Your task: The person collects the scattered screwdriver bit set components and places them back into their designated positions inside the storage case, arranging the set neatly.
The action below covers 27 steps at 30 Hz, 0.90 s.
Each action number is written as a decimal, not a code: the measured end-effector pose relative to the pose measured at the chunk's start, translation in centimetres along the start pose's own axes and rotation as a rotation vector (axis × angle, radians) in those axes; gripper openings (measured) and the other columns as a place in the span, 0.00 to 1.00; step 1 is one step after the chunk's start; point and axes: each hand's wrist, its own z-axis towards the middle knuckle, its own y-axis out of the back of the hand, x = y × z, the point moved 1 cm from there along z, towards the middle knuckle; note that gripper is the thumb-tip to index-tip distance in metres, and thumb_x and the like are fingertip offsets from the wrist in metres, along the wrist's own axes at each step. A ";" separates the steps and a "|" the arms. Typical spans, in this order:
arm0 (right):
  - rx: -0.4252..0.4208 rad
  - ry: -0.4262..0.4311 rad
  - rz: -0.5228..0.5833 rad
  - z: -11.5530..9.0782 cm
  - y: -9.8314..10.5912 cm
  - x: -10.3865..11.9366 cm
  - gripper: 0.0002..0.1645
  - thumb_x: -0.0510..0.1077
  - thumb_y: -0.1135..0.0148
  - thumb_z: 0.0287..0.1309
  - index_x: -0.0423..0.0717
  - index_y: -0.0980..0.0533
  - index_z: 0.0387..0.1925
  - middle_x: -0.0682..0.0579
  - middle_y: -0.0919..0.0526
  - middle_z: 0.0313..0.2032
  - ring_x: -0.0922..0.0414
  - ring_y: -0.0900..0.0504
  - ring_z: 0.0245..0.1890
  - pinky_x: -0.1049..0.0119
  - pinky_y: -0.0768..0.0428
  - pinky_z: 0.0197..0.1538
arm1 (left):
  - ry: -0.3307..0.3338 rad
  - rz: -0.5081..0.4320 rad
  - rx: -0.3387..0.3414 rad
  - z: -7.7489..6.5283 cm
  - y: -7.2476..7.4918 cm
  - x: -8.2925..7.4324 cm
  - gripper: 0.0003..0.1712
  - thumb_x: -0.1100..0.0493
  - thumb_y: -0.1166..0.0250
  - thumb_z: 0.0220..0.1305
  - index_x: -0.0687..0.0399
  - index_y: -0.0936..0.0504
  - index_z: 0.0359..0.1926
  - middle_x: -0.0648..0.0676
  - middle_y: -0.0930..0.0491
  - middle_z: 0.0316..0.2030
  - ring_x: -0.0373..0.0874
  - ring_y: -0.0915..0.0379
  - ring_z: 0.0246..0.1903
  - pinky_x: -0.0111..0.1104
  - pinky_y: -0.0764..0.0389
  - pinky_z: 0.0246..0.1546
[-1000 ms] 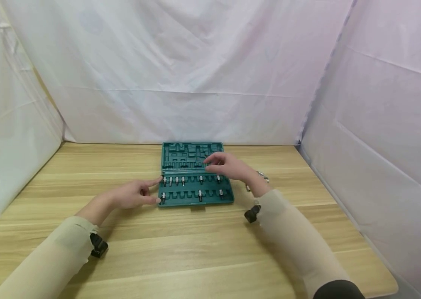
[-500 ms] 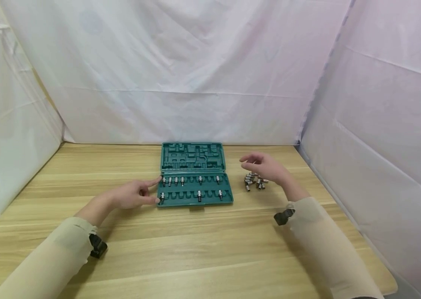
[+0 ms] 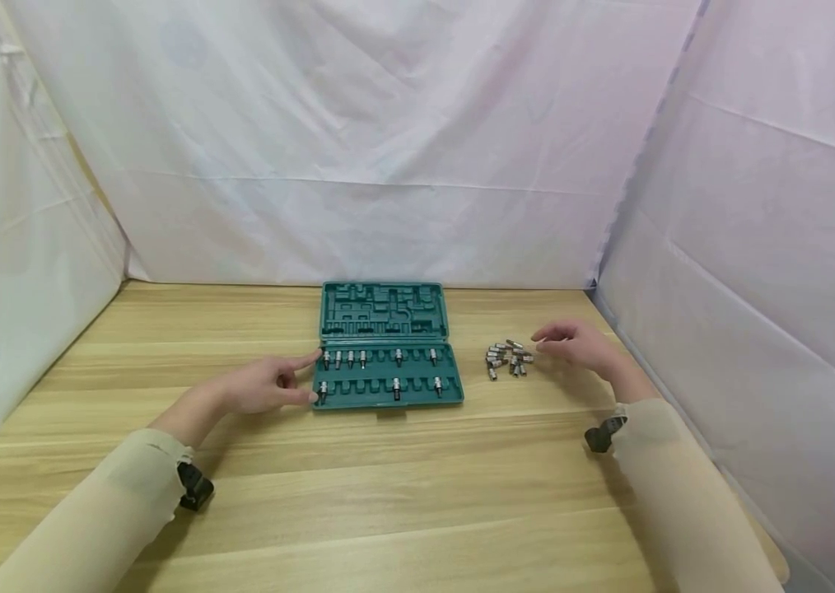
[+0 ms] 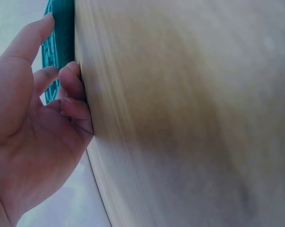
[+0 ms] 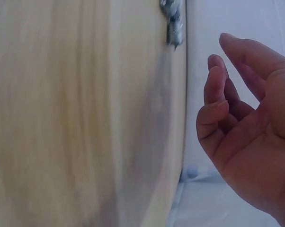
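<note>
An opened green plastic socket case (image 3: 380, 374) lies on the table, its lid (image 3: 384, 310) folded back. Several bit sockets (image 3: 397, 389) with silver bases and dark tips sit in two rows of its slots, other slots being bare. My left hand (image 3: 258, 385) touches the case's left edge with spread thumb and index finger; in the left wrist view its other fingers (image 4: 72, 85) bend loosely against the table. To the right, several loose bit sockets (image 3: 514, 360) lie in a pile. My right hand (image 3: 580, 346) hovers just right of that pile, relaxed, holding nothing; the right wrist view shows thumb and fingertips apart.
The wooden table (image 3: 358, 494) carries the case and pile near its far side. White cloth (image 3: 358, 148) hangs behind the table and along both sides. A small black wrist camera (image 3: 195, 486) sits at each sleeve cuff.
My right hand has moved right from above the case, past the loose bit sockets to their right side, uncovering them. My left hand has stayed at the case's left edge.
</note>
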 end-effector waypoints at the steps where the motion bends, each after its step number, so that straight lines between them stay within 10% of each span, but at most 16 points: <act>1: 0.008 0.005 -0.004 -0.1 0.1 -0.3 0.20 0.48 0.33 0.78 0.44 0.15 0.62 0.41 0.11 0.57 0.53 0.16 0.51 0.60 0.19 0.52 | 0.000 -0.006 0.002 0.0 0.0 0.0 0.52 0.44 0.30 0.78 0.50 0.47 0.89 0.51 0.25 0.30 0.44 0.32 0.30 0.33 0.27 0.32; 27: 0.124 -0.071 -0.023 0.6 -0.9 -1.0 0.18 0.49 0.27 0.73 0.45 0.12 0.58 0.46 0.10 0.54 0.55 0.20 0.47 0.62 0.21 0.48 | 0.021 -0.007 0.002 -0.1 0.0 -0.1 0.52 0.43 0.29 0.77 0.48 0.47 0.89 0.51 0.26 0.29 0.44 0.33 0.30 0.34 0.29 0.32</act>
